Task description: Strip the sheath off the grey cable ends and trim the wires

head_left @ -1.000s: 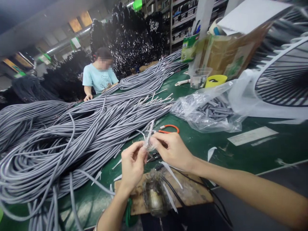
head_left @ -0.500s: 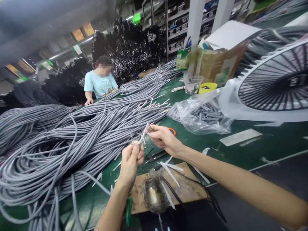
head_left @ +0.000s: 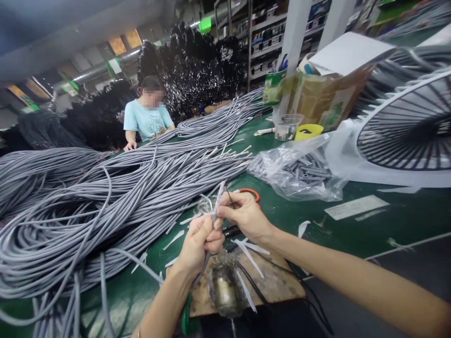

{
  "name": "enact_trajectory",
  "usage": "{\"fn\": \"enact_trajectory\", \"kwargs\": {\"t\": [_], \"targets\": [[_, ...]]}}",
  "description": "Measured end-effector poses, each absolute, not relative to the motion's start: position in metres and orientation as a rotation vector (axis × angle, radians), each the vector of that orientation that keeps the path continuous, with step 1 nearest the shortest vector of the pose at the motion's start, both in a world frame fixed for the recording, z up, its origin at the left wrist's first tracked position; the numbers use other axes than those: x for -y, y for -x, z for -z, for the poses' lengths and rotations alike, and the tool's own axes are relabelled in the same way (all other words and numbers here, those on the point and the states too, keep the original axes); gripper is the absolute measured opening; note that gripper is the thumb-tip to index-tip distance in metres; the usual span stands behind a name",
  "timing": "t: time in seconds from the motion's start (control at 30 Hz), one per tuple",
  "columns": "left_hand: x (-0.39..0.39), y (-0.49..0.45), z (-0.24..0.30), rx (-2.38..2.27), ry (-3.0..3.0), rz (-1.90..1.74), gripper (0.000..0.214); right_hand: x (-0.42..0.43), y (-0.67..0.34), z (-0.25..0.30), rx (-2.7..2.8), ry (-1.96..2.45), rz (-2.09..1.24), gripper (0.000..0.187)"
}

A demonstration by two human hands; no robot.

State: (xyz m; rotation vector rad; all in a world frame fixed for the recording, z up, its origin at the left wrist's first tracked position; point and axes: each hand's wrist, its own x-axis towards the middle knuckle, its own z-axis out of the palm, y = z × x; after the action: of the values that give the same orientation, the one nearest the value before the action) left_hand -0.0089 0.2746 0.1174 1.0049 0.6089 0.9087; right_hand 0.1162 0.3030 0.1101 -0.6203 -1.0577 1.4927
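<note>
Cable point(head_left: 219, 196): right hand point(head_left: 244, 216) drew nearer left hand point(head_left: 200, 241).

Cable assembly workshop, green workbench point(head_left: 352, 234) heaped with grey cable bundles point(head_left: 88, 211), bag of grey tube pieces point(head_left: 299, 173), stocked shelving point(head_left: 268, 33) behind, a co-worker point(head_left: 146, 117) seated opposite, black cable heaps point(head_left: 190, 65) beyond.

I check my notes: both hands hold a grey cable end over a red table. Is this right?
Not quite. The head view shows the table is green, not red. The left hand and right hand do hold the grey cable end.
</note>
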Motion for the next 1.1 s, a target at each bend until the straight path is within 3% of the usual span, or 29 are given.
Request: {"fn": "enact_trajectory", "kwargs": {"t": [0.2, 0.37, 0.63, 0.83, 0.93, 1.1], "targets": [[-0.277, 0.007, -0.112, -0.611, -1.118, -1.003, 0.041, -0.3, -0.114, -0.112, 0.969, 0.559, -1.743, 0.04], [-0.278, 0.006, -0.109, -0.77, -1.323, -1.095, 0.044, -0.301, -0.114, -0.111, 1.05, 0.615, -1.636, 0.04], [-0.274, 0.016, -0.115, -1.155, -1.655, -1.461, 0.021, -0.325, -0.152, -0.12, 0.913, 0.886, -1.047, 0.034], [-0.276, 0.022, -0.12, -1.293, -1.619, -1.503, 0.023, -0.309, -0.155, -0.124, 1.821, 1.215, -0.425, 0.034], [-0.275, 0.023, -0.117, -1.314, -1.632, -1.483, 0.024, -0.302, -0.146, -0.117, 2.066, 1.082, -0.25, 0.029], [-0.273, 0.022, -0.116, -1.316, -1.651, -1.474, 0.02, -0.3, -0.141, -0.112, 1.932, 0.866, 0.044, 0.026]]}}
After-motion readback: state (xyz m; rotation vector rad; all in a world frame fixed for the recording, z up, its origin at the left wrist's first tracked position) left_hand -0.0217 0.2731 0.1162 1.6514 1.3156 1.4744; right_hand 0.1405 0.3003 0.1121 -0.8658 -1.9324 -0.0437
